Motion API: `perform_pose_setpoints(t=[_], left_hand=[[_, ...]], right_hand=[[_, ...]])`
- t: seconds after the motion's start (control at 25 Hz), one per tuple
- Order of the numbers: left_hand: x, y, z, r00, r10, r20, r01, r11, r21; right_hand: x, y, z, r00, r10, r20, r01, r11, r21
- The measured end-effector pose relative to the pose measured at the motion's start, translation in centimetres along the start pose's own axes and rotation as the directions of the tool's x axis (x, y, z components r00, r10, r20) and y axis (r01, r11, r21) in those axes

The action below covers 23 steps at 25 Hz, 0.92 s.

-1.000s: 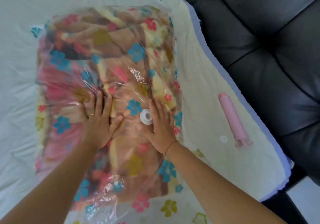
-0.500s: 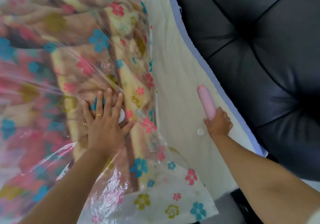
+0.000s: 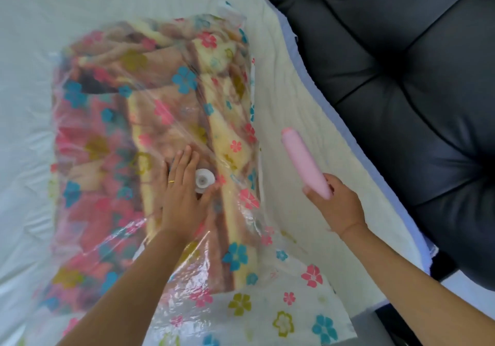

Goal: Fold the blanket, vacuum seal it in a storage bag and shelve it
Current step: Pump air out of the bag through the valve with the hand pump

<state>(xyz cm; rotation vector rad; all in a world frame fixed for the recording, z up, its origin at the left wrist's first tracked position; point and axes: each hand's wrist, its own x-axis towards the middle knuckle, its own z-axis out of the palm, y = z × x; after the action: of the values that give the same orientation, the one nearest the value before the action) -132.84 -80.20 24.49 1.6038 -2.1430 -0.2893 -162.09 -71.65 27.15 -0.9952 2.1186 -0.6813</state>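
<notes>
The folding is done: the folded blanket point(image 3: 150, 136) is already inside the clear flowered storage bag point(image 3: 267, 305), and the bag lies flat on the bed point(image 3: 24, 184), partly over a cream cloth point(image 3: 294, 83) beside a black padded surface point(image 3: 401, 77). The bag looks puffy and loose, so I judge that the air is not yet taken out. Whether its near end is zipped closed, I cannot say for sure, because the plastic there is blurred.

What is left is to pump the air out, close the valve and put the bag on a shelf.

The white valve point(image 3: 204, 180) stands on top of the bag, between the thumb and the first finger of the left hand point(image 3: 184, 203). This hand lies flat with straight fingers and presses the plastic around the valve. The right hand point(image 3: 336, 206) is closed around the lower end of the pink hand pump point(image 3: 302, 158) and holds it above the cloth, near the bag's right edge but apart from the valve.
</notes>
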Motion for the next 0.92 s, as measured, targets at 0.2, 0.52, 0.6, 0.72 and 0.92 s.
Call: perform_pose_setpoints(t=[0.2, 0.52, 0.6, 0.72, 0.92], left_hand=[[-2.0, -1.2, -1.9, 0.993, -0.093, -0.068, 0.078, 0.978, -0.194], [-0.1, -1.4, -3.1, 0.976, -0.208, 0.065, 0.215, 0.966, -0.143], [0.3, -1.5, -2.9, 0.975, -0.197, 0.098, 0.211, 0.962, -0.171], [0.3, -1.9, -2.4, 0.978, -0.179, 0.111, 0.199, 0.956, -0.213], [0.3, -2.5, -2.2, 0.982, -0.156, 0.109, 0.18, 0.947, -0.267]], right_hand=[[-7.6, -8.2, -1.0, 0.897, -0.136, 0.421, 0.184, 0.98, -0.077], [-9.8, -14.3, -0.1, 0.902, -0.152, 0.405, 0.363, 0.775, -0.518], [-10.1, -16.2, -0.2, 0.902, -0.127, 0.413, 0.379, 0.69, -0.617], [-10.6, -19.8, 0.1, 0.897, -0.126, 0.424, 0.426, 0.505, -0.751], [-10.5, -25.4, 1.7, 0.868, -0.082, 0.49, 0.493, 0.254, -0.832]])
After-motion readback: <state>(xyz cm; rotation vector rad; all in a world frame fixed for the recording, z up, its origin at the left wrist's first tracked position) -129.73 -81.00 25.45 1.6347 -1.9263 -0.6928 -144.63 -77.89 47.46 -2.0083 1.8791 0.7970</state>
